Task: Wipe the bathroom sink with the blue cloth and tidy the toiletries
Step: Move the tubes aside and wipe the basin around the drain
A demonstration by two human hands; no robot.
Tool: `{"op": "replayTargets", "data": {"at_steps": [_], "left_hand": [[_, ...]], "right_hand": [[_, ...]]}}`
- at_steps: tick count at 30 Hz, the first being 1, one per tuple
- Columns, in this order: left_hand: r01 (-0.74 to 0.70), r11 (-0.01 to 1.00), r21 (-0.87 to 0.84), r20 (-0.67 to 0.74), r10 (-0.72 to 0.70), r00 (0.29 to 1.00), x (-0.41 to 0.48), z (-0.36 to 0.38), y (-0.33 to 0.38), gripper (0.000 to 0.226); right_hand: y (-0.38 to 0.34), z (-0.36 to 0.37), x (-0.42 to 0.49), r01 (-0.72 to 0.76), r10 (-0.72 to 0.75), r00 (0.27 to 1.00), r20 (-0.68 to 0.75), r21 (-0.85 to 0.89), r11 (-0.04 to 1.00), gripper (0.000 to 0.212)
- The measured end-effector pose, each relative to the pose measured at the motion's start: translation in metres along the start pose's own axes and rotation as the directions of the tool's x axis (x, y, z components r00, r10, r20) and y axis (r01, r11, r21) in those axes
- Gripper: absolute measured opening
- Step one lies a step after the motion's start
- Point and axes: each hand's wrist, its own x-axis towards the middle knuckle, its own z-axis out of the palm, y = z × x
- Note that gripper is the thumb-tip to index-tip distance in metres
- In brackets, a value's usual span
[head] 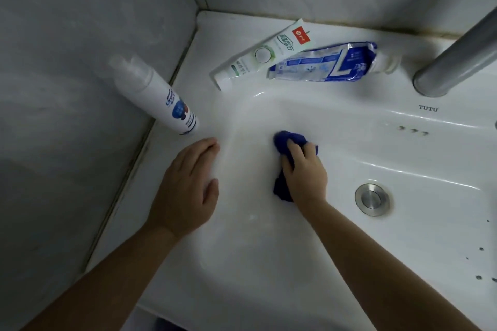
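Note:
The white sink [336, 126] fills the view. My right hand [304, 172] grips the bunched blue cloth [289, 140] and presses it on the basin's left inner slope. My left hand [188, 185] rests flat with relaxed fingers on the sink's left rim and holds nothing. A white pump bottle [161, 97] with a blue label stands on the left rim by the wall. On the back ledge lie a white and green toothpaste tube [262, 55] and a squeezed blue tube [330, 63], side by side.
A grey faucet [457, 59] rises at the back right. The metal drain plug [372, 199] sits in the basin floor, right of my right hand. Grey tiled walls [80, 62] close the left and back sides. Dark specks dot the sink's right edge.

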Motion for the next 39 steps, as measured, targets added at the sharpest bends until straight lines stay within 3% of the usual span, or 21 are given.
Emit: {"op": "replayTargets", "data": {"at_steps": [2,3,5,6,10,13,14,16,18,20,22,24,26,28,30,33,35,37,39], "left_hand": [[-0.003,1.0,0.002,0.005,0.003,1.0,-0.001,0.0,0.0,0.054],[-0.006,1.0,0.007,0.006,0.005,1.0,-0.001,0.001,-0.001,0.054],[-0.006,1.0,0.014,0.007,0.006,1.0,-0.001,0.001,-0.001,0.054],[-0.004,1.0,0.011,0.004,0.004,1.0,-0.001,0.001,-0.001,0.054],[-0.002,1.0,0.005,-0.008,0.002,1.0,-0.002,0.001,-0.001,0.054],[-0.003,1.0,0.004,-0.014,0.003,1.0,-0.001,0.003,-0.001,0.055],[-0.008,1.0,0.0,-0.016,0.008,1.0,-0.001,0.003,-0.001,0.054],[-0.009,1.0,-0.01,-0.026,0.009,1.0,-0.001,0.003,-0.002,0.054],[-0.005,1.0,-0.016,-0.03,0.004,1.0,-0.002,0.004,-0.002,0.053],[-0.004,1.0,-0.018,-0.033,0.004,0.999,-0.002,0.004,-0.002,0.053],[-0.011,1.0,-0.022,-0.042,0.01,0.999,-0.002,0.003,-0.003,0.053],[-0.009,1.0,-0.015,-0.033,0.008,0.999,-0.003,0.003,-0.003,0.053],[-0.008,1.0,-0.001,-0.032,0.008,0.999,-0.002,0.003,-0.003,0.054],[-0.005,1.0,-0.014,-0.034,0.005,0.999,-0.003,0.004,-0.004,0.054],[-0.003,1.0,-0.023,-0.037,0.002,0.999,-0.002,0.003,-0.003,0.054],[-0.014,1.0,-0.014,-0.049,0.014,0.999,-0.001,0.003,-0.003,0.053],[-0.016,1.0,-0.022,-0.049,0.015,0.999,0.0,0.004,-0.002,0.053],[-0.01,1.0,-0.02,-0.045,0.01,0.999,-0.002,0.003,-0.002,0.053],[-0.016,1.0,-0.017,-0.047,0.015,0.999,-0.001,0.003,-0.002,0.053]], "right_hand": [[-0.005,-0.006,-0.044,0.213,-0.215,0.973,0.084,0.034,0.976,0.036],[-0.003,-0.01,-0.064,0.338,-0.346,0.926,0.152,0.075,0.938,0.037],[0.001,-0.015,-0.069,0.434,-0.453,0.856,0.249,0.13,0.892,0.035],[-0.001,-0.013,-0.057,0.428,-0.451,0.855,0.255,0.143,0.892,0.035],[-0.067,0.004,0.012,0.112,-0.116,0.993,-0.008,0.347,0.931,0.041],[-0.104,0.008,0.046,0.023,0.043,0.986,-0.164,0.383,0.924,0.043],[-0.1,0.007,0.046,0.013,0.051,0.984,-0.174,0.349,0.937,0.04],[-0.072,0.004,0.033,-0.174,0.202,0.977,-0.063,0.306,0.936,0.036],[-0.041,-0.001,0.012,-0.389,0.398,0.917,0.013,0.242,0.889,0.034],[-0.038,-0.001,0.01,-0.48,0.499,0.867,-0.001,0.268,0.835,0.032],[-0.068,0.003,0.025,-0.466,0.515,0.857,-0.008,0.414,0.782,0.035],[-0.099,0.009,0.035,-0.315,0.373,0.928,-0.017,0.501,0.806,0.037],[-0.104,0.007,0.035,-0.172,0.215,0.976,-0.036,0.48,0.86,0.037],[-0.073,0.003,0.026,-0.166,0.175,0.985,-0.002,0.314,0.935,0.037],[-0.032,-0.007,0.013,-0.26,0.257,0.966,0.042,0.149,0.954,0.036],[0.01,-0.031,0.0,-0.363,0.369,0.929,-0.022,0.139,0.922,0.034],[0.008,-0.039,-0.001,-0.459,0.493,0.865,-0.096,0.248,0.853,0.035],[-0.022,-0.029,0.013,-0.486,0.602,0.79,-0.117,0.479,0.731,0.037],[-0.067,-0.01,0.033,-0.418,0.58,0.81,-0.086,0.609,0.674,0.041]]}}
